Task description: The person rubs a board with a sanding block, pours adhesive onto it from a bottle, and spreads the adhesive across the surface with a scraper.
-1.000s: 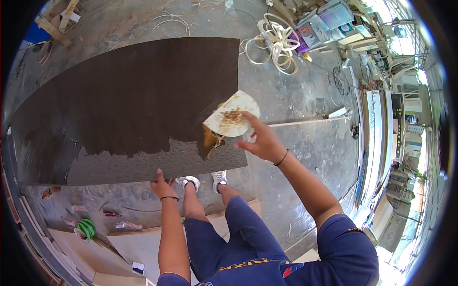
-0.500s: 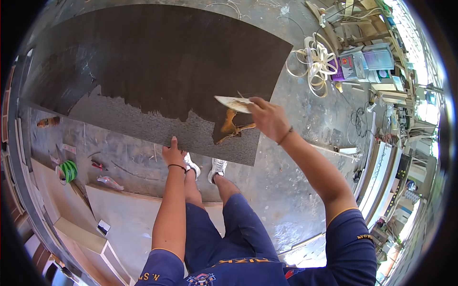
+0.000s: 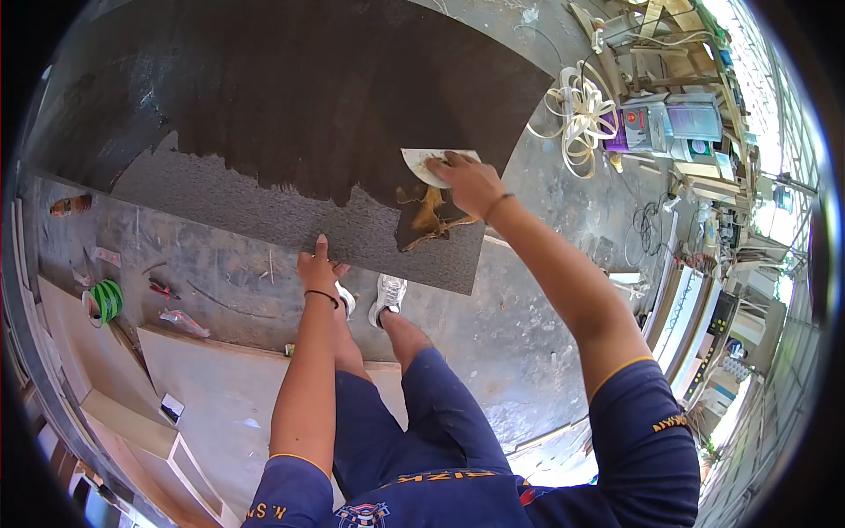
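A large dark brown sheet [image 3: 290, 97] lies before me, with a bare, rough grey strip along its near edge. My right hand [image 3: 468, 187] grips a white flat spreader [image 3: 422, 163], its blade turned down against the sheet. Just below the spreader sits a puddle of amber-brown glue [image 3: 428, 216] with stringy edges, partly over the dark coating. My left hand [image 3: 320, 266] holds the sheet's near edge, thumb on top; its other fingers are partly hidden.
To the right, coiled pale strips [image 3: 585, 114] lie on the floor beside metal cans [image 3: 647, 123] and scrap wood. At left are a green tape roll [image 3: 107, 301], a plastic bottle [image 3: 70, 205] and red-handled pliers [image 3: 164, 289]. Pale boards [image 3: 220, 378] lie near my legs.
My right hand has turned the spreader flatter and brought it onto the sheet above the glue. The whole view has shifted slightly; my left hand stays at the sheet's edge.
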`<state>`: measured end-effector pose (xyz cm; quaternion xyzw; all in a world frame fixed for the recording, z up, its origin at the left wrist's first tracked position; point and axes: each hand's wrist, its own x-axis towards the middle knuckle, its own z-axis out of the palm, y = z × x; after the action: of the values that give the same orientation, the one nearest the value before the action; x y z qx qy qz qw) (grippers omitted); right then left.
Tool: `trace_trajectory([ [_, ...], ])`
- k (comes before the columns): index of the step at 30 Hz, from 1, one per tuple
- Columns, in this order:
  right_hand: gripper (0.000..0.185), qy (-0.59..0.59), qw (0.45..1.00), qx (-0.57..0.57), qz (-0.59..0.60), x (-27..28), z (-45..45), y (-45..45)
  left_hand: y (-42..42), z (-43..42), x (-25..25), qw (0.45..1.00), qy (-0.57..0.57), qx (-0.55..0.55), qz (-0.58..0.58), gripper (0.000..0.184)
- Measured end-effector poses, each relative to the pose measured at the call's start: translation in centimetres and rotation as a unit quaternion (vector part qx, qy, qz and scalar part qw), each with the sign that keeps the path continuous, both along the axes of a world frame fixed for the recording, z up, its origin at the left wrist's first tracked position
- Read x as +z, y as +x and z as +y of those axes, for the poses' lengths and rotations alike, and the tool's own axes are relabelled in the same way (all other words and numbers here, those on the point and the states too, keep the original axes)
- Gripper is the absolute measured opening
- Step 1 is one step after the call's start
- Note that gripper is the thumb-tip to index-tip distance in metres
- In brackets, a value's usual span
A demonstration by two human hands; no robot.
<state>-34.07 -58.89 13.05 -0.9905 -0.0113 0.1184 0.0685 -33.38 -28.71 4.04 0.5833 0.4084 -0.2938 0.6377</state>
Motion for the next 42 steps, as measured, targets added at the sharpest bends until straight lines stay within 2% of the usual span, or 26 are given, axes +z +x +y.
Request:
trace_trajectory([
  [3, 0.051, 0.004, 0.999, -0.005, 0.042, -1.3, 1.0, 0.1, -0.3, 0.2, 0.6, 0.997, -0.060, 0.008, -0.038, 0.040],
  [6, 0.049, 0.039, 0.989, 0.069, 0.125, -0.1, 1.9, -2.3, -0.8, -0.3, 0.4, 0.997, -0.051, 0.022, -0.045, 0.037],
  [7, 0.049, 0.035, 0.989, 0.070, 0.126, -0.1, 1.5, -3.4, -0.9, -0.7, 0.6, 0.997, -0.055, 0.024, -0.044, 0.037],
  [9, 0.050, 0.035, 0.984, 0.147, 0.096, -0.7, 0.2, -5.9, -1.1, -1.2, 1.0, 0.995, -0.078, 0.061, -0.033, 0.041],
  [18, 0.057, 0.026, 0.976, 0.097, 0.192, 0.5, -1.7, -12.0, -1.3, -1.2, 0.1, 0.998, -0.037, 0.038, -0.025, 0.048],
  [23, 0.057, 0.033, 0.979, 0.085, 0.183, 0.4, -1.0, -14.3, -1.3, -1.1, -0.4, 0.999, -0.029, 0.029, -0.029, 0.048],
  [28, 0.055, 0.056, 0.972, 0.031, 0.226, 1.1, 0.5, -15.1, -1.4, -1.1, -0.2, 0.999, -0.019, 0.024, -0.027, 0.046],
  [36, 0.050, 0.098, 0.979, -0.002, 0.176, 1.1, 5.7, -20.2, -1.4, -1.1, -0.8, 0.999, -0.007, 0.021, -0.032, 0.046],
  [38, 0.051, 0.126, 0.954, -0.014, 0.273, 2.1, 7.3, -20.8, -1.4, -1.0, -0.6, 0.999, -0.020, 0.021, -0.034, 0.046],
  [39, 0.051, 0.125, 0.954, -0.012, 0.272, 2.8, 8.1, -21.0, -1.4, -0.9, -0.6, 0.999, -0.034, 0.022, -0.037, 0.045],
  [42, 0.054, 0.266, 0.946, -0.068, 0.171, 6.5, 9.6, -18.1, -1.0, -0.5, 0.1, 0.999, -0.045, 0.020, -0.015, 0.047],
])
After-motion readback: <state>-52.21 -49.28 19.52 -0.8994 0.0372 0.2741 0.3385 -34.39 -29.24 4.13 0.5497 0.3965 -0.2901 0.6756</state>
